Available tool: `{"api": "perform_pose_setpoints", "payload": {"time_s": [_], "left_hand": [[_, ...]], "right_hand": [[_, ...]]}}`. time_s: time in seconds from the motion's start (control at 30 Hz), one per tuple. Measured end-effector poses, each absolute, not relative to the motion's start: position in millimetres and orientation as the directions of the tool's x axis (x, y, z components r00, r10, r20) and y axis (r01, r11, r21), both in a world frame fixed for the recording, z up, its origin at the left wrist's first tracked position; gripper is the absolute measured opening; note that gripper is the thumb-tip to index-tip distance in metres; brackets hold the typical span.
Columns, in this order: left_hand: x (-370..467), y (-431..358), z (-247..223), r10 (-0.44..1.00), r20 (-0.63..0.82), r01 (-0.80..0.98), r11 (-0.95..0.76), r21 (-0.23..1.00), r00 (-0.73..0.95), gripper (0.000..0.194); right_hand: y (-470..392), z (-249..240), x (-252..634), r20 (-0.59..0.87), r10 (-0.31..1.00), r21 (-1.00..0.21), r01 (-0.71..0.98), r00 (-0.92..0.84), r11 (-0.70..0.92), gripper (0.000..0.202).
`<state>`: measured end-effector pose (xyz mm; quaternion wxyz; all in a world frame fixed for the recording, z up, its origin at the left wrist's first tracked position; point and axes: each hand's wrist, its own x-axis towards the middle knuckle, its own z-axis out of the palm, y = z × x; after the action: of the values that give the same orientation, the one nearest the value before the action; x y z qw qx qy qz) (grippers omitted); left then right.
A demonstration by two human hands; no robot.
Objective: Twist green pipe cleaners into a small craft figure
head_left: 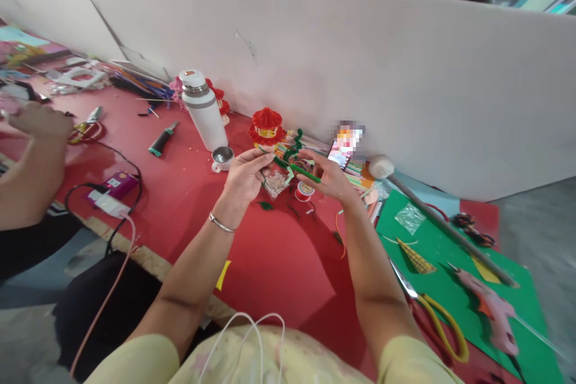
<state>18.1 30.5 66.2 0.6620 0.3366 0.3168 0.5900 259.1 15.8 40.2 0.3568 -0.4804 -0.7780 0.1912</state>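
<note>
In the head view I hold a green pipe cleaner point(305, 173) above the red table. My left hand point(243, 179) pinches its thin, darker end between thumb and forefinger. At the brighter, thicker end my right hand point(332, 179) has its fingers curled around the stem. Just beneath the hands lie a clear bag of pale beads point(275, 185) and a spool of red thread point(305, 191). A small green leaf-like piece point(265, 206) rests on the table below the left hand. Behind the hands stands a red and yellow fuzzy lantern-shaped craft point(266, 127).
A white thermos point(202, 111) and a metal cup point(222, 158) stand to the left, near a green-handled tool point(162, 139). A lit phone point(345, 145) leans at the back. Yellow-handled scissors point(443, 324) and a pink glue gun point(490, 312) lie right. A co-worker's hand point(42, 120) is far left.
</note>
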Motion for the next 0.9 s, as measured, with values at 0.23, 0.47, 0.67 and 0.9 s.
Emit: {"api": "perform_pose_setpoints", "payload": {"time_s": [0.23,0.47,0.67,0.9], "left_hand": [[23,22,69,0.992,0.043,-0.526,0.028,0.85,0.122,0.022],[24,22,65,0.979,0.189,-0.437,-0.136,0.889,0.079,0.019],[19,22,69,0.98,0.168,-0.42,-0.11,0.901,0.103,0.02],[21,24,68,0.989,0.102,-0.503,-0.036,0.864,0.104,0.02]], "right_hand": [[-17,66,205,0.287,0.949,-0.957,-0.091,-0.128,0.277,0.048],[-5,63,197,0.086,0.995,-0.955,-0.289,-0.055,0.067,0.054],[-6,53,199,0.217,0.976,-0.97,-0.113,0.015,0.217,0.051],[-13,59,197,0.273,0.961,-0.962,0.009,0.041,0.272,0.045]]}}
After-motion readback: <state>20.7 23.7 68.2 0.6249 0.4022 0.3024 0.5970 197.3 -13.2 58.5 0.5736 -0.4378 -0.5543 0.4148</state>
